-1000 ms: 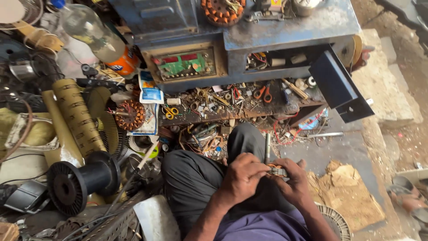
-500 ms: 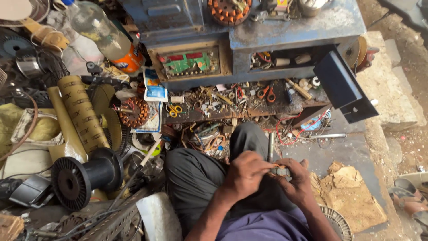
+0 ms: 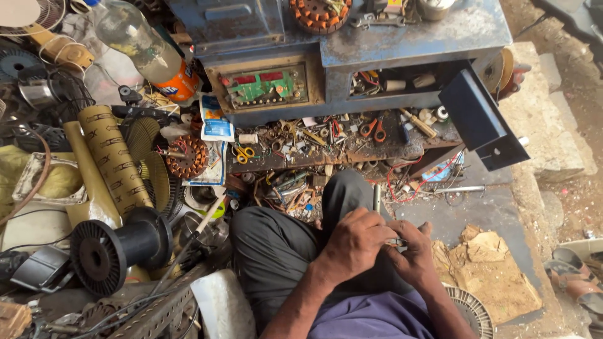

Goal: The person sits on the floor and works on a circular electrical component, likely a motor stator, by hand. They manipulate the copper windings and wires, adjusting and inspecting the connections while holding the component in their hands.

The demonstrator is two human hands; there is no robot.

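A blue metal cabinet (image 3: 402, 37) with an open drawer fills twelve o'clock. At nine o'clock lies a black wire spool (image 3: 119, 248). Over the dark-trousered lap, the left hand (image 3: 355, 242) curls closed from nine o'clock against the right hand (image 3: 411, 254); both pinch a small metal part (image 3: 396, 241), mostly hidden between their fingertips, dead centre.

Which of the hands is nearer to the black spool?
Left. The left hand lies on the lap, on the side of the black spool. The right hand touches it from the far side, further away.
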